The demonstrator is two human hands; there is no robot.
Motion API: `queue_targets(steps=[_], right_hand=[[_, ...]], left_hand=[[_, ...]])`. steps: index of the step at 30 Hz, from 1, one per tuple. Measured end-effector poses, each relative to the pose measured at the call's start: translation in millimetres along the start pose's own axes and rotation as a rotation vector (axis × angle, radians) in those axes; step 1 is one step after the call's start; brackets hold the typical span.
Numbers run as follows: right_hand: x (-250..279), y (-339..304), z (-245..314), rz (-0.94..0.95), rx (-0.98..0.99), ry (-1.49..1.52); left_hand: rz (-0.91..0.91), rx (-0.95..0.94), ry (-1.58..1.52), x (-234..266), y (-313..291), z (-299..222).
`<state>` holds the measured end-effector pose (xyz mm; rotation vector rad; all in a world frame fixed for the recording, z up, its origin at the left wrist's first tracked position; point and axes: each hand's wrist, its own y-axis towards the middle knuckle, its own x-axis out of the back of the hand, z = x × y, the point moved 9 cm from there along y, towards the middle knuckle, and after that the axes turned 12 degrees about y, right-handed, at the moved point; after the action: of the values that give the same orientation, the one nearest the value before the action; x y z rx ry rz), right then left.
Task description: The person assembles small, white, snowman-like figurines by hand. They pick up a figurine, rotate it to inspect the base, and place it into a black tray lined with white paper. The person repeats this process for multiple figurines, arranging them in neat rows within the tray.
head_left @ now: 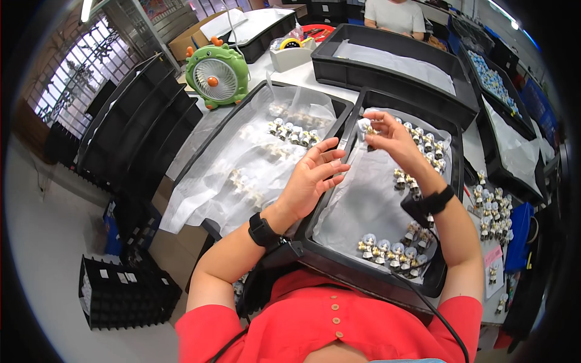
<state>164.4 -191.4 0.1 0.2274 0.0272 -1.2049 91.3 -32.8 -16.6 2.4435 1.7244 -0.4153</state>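
Note:
Between the thumb and fingers of my right hand (390, 140) is a small figurine (367, 128) with pale hair and a dark base, held above the far left part of a black tray (455, 175). White sheeting (357, 193) lines this tray. Several like figurines (393, 253) stand in it along the near edge, and more (426, 142) line its far right side. My left hand (315, 175) is empty, its fingers apart, over the rim between the two trays. The left tray (209, 148) holds a row of figurines (295, 132) on thin white sheets, with others blurred beneath.
A green animal-shaped fan (216, 74) stands beyond the left tray. Another black tray (393, 75) lies at the back, near a tape dispenser (292, 51) and a person (394, 18). Loose figurines (493, 212) and a blue bin (519, 236) are at right. Stacked black trays (130, 130) rise at left.

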Motion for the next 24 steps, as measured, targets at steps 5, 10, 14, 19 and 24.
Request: queue_targets(steps=[5,10,14,19,24], right_hand=[[-67,-25,9,0.317,-0.107,0.435],[-76,-29,5,0.362,-0.17,0.543],[-79,-30,-1,0.367,-0.213,0.649],[-81,-33,-12,0.368,-0.295,0.778],[-85,-36,-14,0.367,-0.281,0.717]], left_hand=[[0.034,-0.186,0.153,-12,-4,-21],[0.048,-0.257,0.193,-12,-5,-21],[0.025,-0.276,0.198,-13,-8,-26],[0.044,-0.298,0.181,-17,-10,-29],[0.0,-0.316,0.233,-15,-11,-30]])
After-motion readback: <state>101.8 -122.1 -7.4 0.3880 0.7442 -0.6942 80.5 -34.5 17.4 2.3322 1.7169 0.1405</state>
